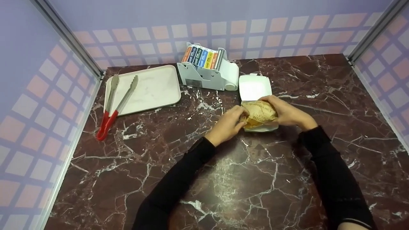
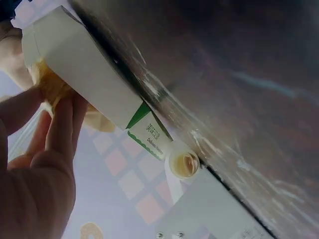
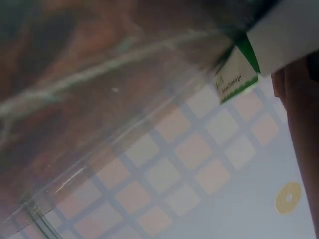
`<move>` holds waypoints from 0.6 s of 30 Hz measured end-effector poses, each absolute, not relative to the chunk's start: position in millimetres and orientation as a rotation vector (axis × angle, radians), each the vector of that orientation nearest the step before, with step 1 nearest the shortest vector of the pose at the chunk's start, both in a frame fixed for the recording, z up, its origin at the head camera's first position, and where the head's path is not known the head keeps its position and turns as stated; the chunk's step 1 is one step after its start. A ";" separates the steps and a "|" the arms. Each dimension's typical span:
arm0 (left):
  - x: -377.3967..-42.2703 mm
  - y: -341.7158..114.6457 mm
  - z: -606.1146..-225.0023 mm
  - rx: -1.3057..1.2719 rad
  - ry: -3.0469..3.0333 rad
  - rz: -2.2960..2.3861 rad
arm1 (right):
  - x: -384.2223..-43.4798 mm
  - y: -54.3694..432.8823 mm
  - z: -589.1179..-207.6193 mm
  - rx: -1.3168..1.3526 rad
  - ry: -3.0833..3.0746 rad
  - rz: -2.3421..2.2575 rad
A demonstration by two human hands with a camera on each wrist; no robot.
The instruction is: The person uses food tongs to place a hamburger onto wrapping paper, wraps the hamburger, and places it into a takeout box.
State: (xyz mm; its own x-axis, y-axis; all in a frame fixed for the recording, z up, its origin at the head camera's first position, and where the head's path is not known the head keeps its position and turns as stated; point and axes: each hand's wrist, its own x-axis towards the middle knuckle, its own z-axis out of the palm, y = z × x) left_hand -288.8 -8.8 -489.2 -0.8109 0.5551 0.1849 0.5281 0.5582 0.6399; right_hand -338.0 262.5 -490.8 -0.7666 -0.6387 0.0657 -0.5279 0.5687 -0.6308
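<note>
A burger in printed tan paper point(image 1: 259, 110) sits in the base of an opened white takeaway box point(image 1: 255, 86), whose lid leans back behind it. My left hand point(image 1: 227, 124) pinches the paper at the burger's left end, thumb and fingers bent. On the right side, my right hand point(image 1: 289, 112) curves round the wrapped burger, thumb near and fingers behind. In the left wrist view the white box wall point(image 2: 84, 64) hides most of the burger; a piece of the wrapper point(image 2: 52, 87) shows at the fingertips. The right wrist view catches only an edge of the right hand point(image 3: 299, 114).
Behind and left of the box stands a grey label dispenser point(image 1: 204, 75) with rows of coloured labels and a white roll. Farther left lies a white tray point(image 1: 153, 88). Red-handled tongs point(image 1: 110, 119) rest across its left side. Patterned walls bound the dark marbled table point(image 1: 179, 153).
</note>
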 end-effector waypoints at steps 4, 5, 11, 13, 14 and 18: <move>-287.8 -6.9 -491.9 0.967 2.715 1.062 | -334.5 258.9 -494.0 -0.925 2.630 -0.903; -288.0 -7.4 -492.6 0.967 2.706 1.065 | -333.5 257.8 -494.1 -0.900 2.637 -0.875; -293.0 -13.9 -494.4 0.987 2.618 1.169 | -329.8 252.4 -494.9 -0.878 2.689 -0.772; -294.0 -14.9 -493.6 0.976 2.575 1.227 | -329.2 250.8 -495.1 -0.918 2.716 -0.779; -294.0 -14.8 -493.2 0.969 2.555 1.256 | -328.7 249.9 -495.2 -0.933 2.724 -0.781; -289.5 -10.3 -490.7 0.949 2.528 1.319 | -325.0 245.0 -494.9 -0.944 2.750 -0.777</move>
State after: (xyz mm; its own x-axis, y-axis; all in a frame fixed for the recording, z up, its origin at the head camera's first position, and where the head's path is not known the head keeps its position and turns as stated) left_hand -289.5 -10.3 -490.7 -0.7923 0.5884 0.1614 0.4691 0.4181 0.7779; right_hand -325.0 245.0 -494.9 -0.7955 -0.6046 0.0411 -0.5366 0.6713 -0.5113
